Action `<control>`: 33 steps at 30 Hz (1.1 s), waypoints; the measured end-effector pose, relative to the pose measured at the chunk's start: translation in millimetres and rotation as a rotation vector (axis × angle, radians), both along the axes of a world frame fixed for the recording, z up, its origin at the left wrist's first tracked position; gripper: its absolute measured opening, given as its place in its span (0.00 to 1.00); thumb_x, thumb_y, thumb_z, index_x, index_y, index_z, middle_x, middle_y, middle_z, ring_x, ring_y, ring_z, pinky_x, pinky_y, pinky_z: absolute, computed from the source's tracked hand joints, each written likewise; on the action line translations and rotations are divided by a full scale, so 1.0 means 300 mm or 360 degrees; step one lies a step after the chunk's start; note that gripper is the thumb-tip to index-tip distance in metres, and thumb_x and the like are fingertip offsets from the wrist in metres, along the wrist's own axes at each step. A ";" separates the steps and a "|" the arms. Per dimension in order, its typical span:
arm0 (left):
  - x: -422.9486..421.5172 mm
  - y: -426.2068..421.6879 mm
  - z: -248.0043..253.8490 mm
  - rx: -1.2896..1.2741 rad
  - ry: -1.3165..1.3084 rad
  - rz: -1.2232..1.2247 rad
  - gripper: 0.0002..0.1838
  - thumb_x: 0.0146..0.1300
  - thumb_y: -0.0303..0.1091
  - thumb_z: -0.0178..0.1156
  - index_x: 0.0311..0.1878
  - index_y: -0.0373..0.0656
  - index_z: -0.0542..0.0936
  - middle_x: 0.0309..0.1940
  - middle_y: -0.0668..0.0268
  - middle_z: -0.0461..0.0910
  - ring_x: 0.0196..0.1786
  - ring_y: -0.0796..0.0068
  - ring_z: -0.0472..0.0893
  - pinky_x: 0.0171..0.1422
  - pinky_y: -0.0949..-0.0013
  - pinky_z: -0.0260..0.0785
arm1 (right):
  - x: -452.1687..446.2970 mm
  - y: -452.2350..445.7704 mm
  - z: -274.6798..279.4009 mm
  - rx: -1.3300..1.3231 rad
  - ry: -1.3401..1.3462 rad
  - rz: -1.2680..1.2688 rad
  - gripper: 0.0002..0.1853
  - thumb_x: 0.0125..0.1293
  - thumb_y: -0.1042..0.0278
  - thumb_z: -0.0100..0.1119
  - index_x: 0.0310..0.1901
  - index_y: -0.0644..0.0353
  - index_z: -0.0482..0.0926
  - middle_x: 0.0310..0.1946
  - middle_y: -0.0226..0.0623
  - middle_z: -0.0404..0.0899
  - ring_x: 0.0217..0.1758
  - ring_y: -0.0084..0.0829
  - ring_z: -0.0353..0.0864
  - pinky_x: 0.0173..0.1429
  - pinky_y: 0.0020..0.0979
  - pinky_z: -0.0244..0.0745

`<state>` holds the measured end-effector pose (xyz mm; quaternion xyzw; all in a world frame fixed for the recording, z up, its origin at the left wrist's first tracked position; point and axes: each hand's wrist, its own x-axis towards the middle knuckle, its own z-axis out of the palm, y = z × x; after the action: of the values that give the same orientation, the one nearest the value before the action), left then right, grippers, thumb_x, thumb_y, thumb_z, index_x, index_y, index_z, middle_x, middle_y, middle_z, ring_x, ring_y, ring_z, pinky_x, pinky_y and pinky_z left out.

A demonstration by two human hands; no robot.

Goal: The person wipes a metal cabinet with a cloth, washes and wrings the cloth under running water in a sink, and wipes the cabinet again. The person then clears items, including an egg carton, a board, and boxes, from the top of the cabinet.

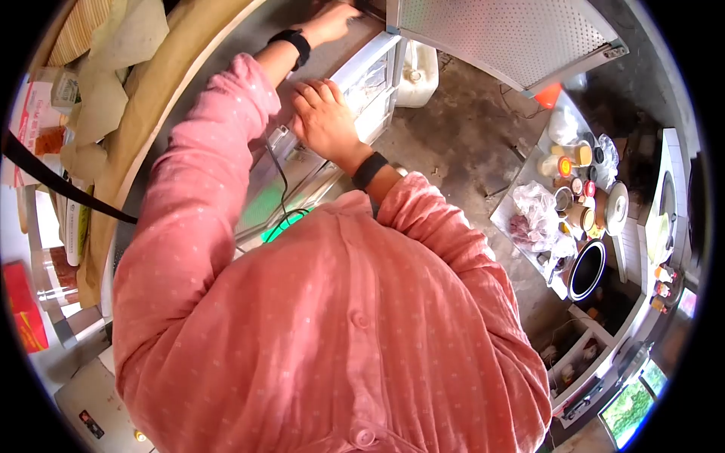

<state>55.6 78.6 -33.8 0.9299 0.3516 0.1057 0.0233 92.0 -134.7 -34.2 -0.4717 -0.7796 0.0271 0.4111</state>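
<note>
My left hand (326, 26) reaches to the top edge of the view, over a grey-brown cabinet top (306, 64). Its fingers are drawn together near a small dark thing there; what they hold, if anything, is hidden. Closer to me, my right hand (328, 124) rests on the cabinet's edge, palm down, with its fingers slightly bent and apart. Beside it is the cabinet's white-framed front (370, 79). A dark cable (283, 177) hangs below the right hand. Both wrists carry black bands.
A perforated metal door (506, 34) stands swung out at the upper right. Below it is a whitish plastic jug (417, 75) on the stained floor (445, 143). To the right, a low table (521, 181) carries jars, bags and a black-rimmed pot (587, 270). Boxes and paper lie left.
</note>
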 end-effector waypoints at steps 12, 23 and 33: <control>0.084 -0.119 0.044 -0.0458 -0.0360 -0.0406 0.19 0.49 0.15 0.44 0.43 0.36 0.76 0.44 0.55 0.71 0.50 0.57 0.70 0.56 0.68 0.60 | -0.006 0.015 0.004 -0.0008 0.0035 -0.0002 0.16 0.49 0.64 0.50 0.39 0.63 0.72 0.45 0.43 0.70 0.53 0.40 0.64 0.62 0.39 0.52; -0.069 -0.201 0.113 -0.0755 -0.0109 -0.0450 0.25 0.46 0.12 0.44 0.49 0.39 0.73 0.40 0.58 0.68 0.50 0.62 0.68 0.57 0.70 0.57 | 0.006 0.008 -0.002 -0.0018 -0.0037 0.0036 0.18 0.51 0.64 0.49 0.44 0.62 0.71 0.48 0.40 0.68 0.55 0.39 0.62 0.62 0.41 0.52; -0.088 -0.184 0.124 -0.0722 -0.0061 -0.0544 0.25 0.40 0.12 0.43 0.44 0.37 0.75 0.36 0.56 0.70 0.43 0.59 0.70 0.48 0.68 0.62 | 0.023 0.012 -0.007 -0.0036 -0.0088 0.0131 0.17 0.52 0.63 0.48 0.42 0.64 0.71 0.48 0.43 0.68 0.57 0.40 0.62 0.64 0.41 0.50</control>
<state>29.4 23.5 3.5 0.9445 0.2038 0.0363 0.2551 98.7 -131.3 -36.3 -0.4445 -0.8090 0.0398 0.3826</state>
